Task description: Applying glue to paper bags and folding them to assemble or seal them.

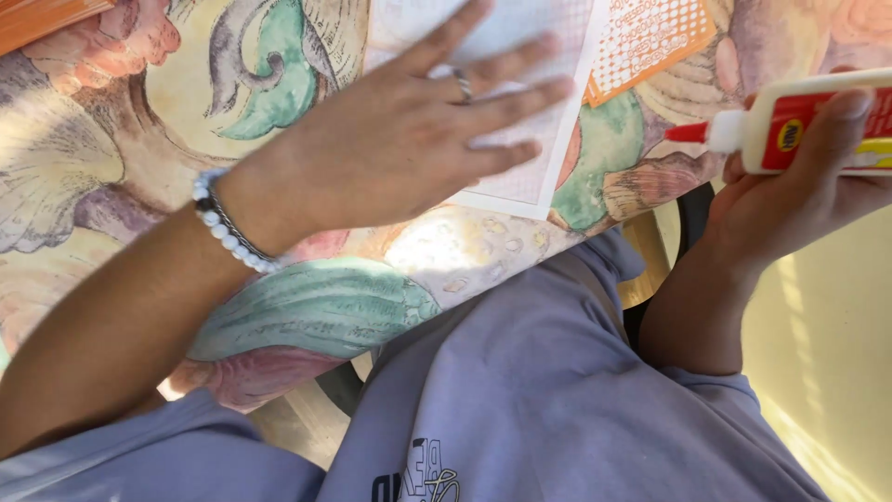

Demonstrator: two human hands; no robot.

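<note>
My left hand (pixel 409 139) lies flat with fingers spread on a white sheet of grid paper (pixel 548 139) on a table covered by a colourful patterned cloth (pixel 279 84). It wears a ring and a beaded bracelet at the wrist. My right hand (pixel 799 186) is at the right, off the table edge, gripping a white glue bottle (pixel 818 125) with a red label and red nozzle pointing left toward the paper.
An orange and white patterned card (pixel 646 37) lies just beyond the grid paper at the top. An orange object (pixel 42 19) shows at the top left corner. My lap in a lavender garment (pixel 557 390) fills the lower frame; a yellowish floor (pixel 827 353) lies to the right.
</note>
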